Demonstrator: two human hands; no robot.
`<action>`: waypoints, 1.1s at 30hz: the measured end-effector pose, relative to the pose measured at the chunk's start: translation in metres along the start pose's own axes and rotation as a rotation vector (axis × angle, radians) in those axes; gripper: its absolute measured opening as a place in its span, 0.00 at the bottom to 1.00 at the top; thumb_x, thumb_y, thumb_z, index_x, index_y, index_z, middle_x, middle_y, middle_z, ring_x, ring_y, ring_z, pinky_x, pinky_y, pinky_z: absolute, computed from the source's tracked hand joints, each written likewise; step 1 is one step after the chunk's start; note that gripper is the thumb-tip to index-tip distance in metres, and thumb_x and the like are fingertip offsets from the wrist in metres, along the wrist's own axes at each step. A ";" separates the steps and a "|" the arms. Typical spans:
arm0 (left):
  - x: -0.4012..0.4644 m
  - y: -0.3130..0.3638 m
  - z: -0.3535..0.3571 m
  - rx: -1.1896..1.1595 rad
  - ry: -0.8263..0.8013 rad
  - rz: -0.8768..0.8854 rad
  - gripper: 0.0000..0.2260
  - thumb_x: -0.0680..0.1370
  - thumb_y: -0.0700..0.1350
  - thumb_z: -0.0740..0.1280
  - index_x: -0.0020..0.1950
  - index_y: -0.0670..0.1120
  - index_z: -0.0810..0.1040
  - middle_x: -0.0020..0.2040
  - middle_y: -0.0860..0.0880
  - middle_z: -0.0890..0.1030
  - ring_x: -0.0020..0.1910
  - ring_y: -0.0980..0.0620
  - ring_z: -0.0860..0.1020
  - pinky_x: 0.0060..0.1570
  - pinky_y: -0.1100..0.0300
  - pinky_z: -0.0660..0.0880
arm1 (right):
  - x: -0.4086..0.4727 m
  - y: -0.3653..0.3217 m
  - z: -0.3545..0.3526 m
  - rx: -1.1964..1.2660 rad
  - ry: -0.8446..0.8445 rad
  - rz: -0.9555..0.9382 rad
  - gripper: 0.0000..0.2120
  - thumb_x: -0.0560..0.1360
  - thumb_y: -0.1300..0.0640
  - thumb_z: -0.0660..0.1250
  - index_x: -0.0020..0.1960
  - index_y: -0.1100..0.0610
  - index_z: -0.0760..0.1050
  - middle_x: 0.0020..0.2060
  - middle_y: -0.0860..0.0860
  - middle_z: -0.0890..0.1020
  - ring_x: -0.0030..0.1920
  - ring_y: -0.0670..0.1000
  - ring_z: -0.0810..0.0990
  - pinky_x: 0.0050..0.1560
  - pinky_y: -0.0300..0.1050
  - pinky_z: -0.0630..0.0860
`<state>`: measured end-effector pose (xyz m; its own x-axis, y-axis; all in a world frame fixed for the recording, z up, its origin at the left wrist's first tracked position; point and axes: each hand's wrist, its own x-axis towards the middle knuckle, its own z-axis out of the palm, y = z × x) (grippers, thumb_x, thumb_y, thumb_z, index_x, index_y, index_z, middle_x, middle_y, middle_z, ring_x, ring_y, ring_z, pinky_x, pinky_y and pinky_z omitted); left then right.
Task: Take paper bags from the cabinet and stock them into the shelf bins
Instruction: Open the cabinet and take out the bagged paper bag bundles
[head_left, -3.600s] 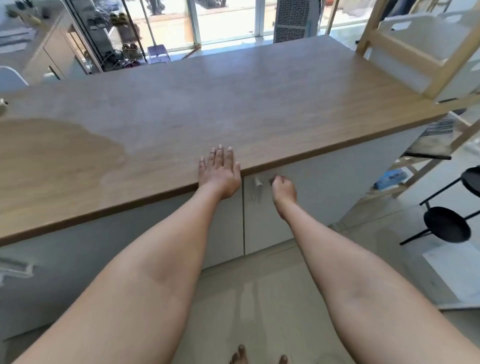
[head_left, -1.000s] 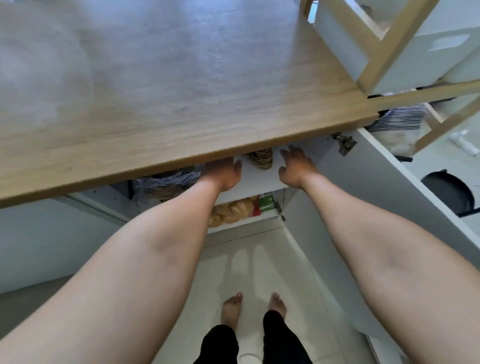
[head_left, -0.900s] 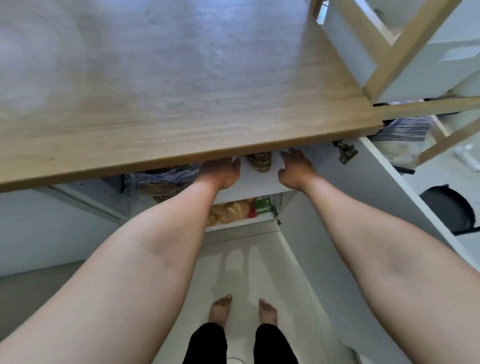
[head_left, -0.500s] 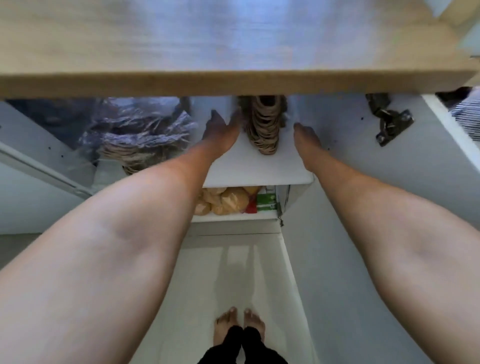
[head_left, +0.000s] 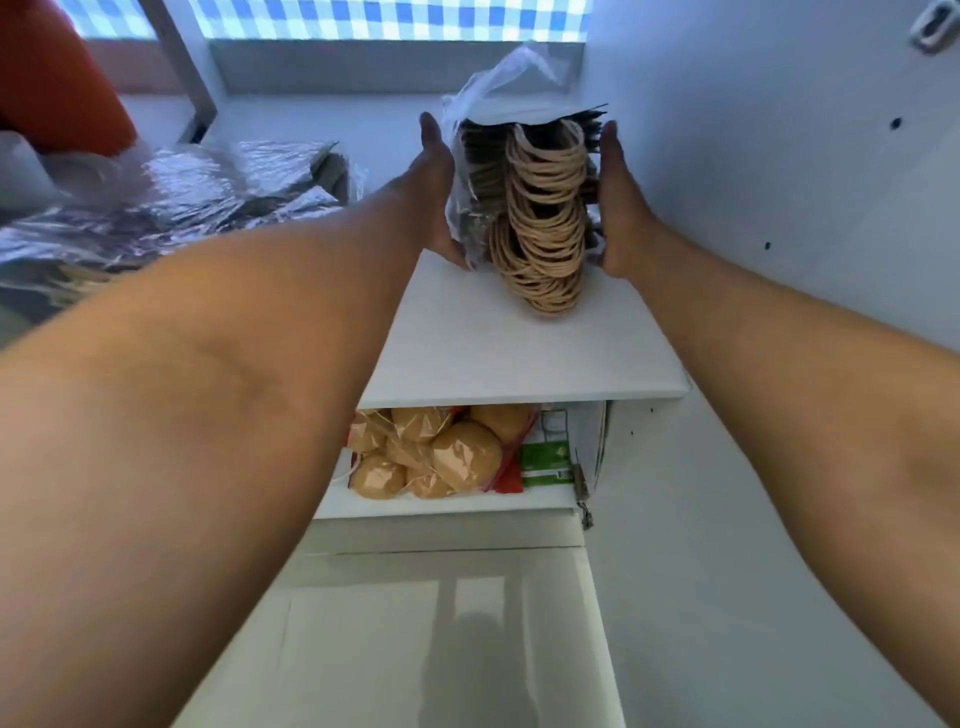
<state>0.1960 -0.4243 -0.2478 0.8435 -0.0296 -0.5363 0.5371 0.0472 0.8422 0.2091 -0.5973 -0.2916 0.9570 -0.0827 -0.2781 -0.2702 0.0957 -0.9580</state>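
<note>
A stack of paper bags (head_left: 540, 208) with tan twisted-cord handles stands on edge in clear plastic wrap on the cabinet's upper white shelf (head_left: 519, 353). My left hand (head_left: 436, 182) presses flat against the stack's left side. My right hand (head_left: 618, 202) presses against its right side, next to the cabinet's white side wall (head_left: 779, 182). The stack sits squeezed between both palms, its base on the shelf. The handles hang toward me over the shelf.
A second plastic-wrapped bundle (head_left: 171, 192) lies at the left on the same shelf, beside something orange (head_left: 57, 78). On the lower shelf sits a bag of bread rolls (head_left: 431, 452) and a green and red pack (head_left: 545, 462). The pale floor (head_left: 441, 623) is below.
The view has dropped below the countertop into the open cabinet. Both hands went further in and closed from either side onto the stack of paper bags.
</note>
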 end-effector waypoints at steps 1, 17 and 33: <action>0.000 -0.001 0.003 0.036 -0.027 -0.007 0.32 0.78 0.69 0.41 0.65 0.47 0.66 0.55 0.40 0.77 0.52 0.37 0.76 0.55 0.41 0.72 | -0.006 0.000 0.004 -0.002 0.020 0.001 0.42 0.66 0.25 0.54 0.71 0.51 0.70 0.66 0.55 0.76 0.63 0.57 0.78 0.66 0.59 0.72; -0.147 -0.077 -0.016 -0.049 -0.012 -0.285 0.35 0.68 0.73 0.58 0.59 0.46 0.78 0.50 0.40 0.83 0.46 0.43 0.81 0.57 0.47 0.72 | -0.205 -0.009 0.000 0.107 0.034 0.602 0.32 0.62 0.24 0.62 0.40 0.54 0.79 0.33 0.57 0.82 0.26 0.54 0.82 0.30 0.46 0.80; -0.382 -0.062 -0.101 -0.216 0.116 -0.504 0.21 0.78 0.59 0.59 0.55 0.43 0.76 0.54 0.39 0.79 0.53 0.40 0.76 0.69 0.39 0.61 | -0.354 -0.046 0.065 -0.280 -0.209 0.854 0.43 0.47 0.34 0.74 0.57 0.56 0.79 0.55 0.58 0.83 0.59 0.61 0.78 0.68 0.61 0.64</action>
<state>-0.1596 -0.3150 -0.1008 0.4706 0.0081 -0.8823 0.8511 0.2598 0.4563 -0.1103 -0.5078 -0.1440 0.4131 0.0890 -0.9063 -0.8832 -0.2037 -0.4225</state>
